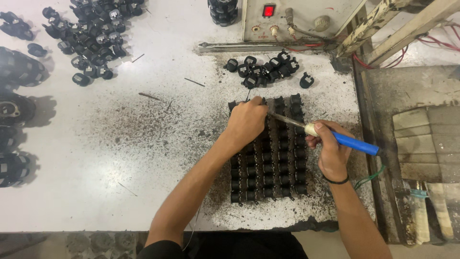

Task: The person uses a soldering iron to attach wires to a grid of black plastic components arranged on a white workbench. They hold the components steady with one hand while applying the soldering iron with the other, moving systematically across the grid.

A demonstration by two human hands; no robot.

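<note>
Several small black parts stand in tight rows (pixel 268 165) on a stained white table. My left hand (pixel 247 121) rests on the top left of these rows, fingers curled over the parts at the far edge. My right hand (pixel 330 148) grips a soldering iron with a blue handle (pixel 357 144). Its metal shaft (pixel 286 120) points left toward my left hand's fingers. The tip is hidden beside that hand. A black band circles my right wrist.
A loose heap of black parts (pixel 266 69) lies just beyond the rows. A larger heap (pixel 91 36) sits far left, with dark round pieces (pixel 14 110) along the left edge. A grey box with a red switch (pixel 287 19) stands at the back. Worn wood lies to the right.
</note>
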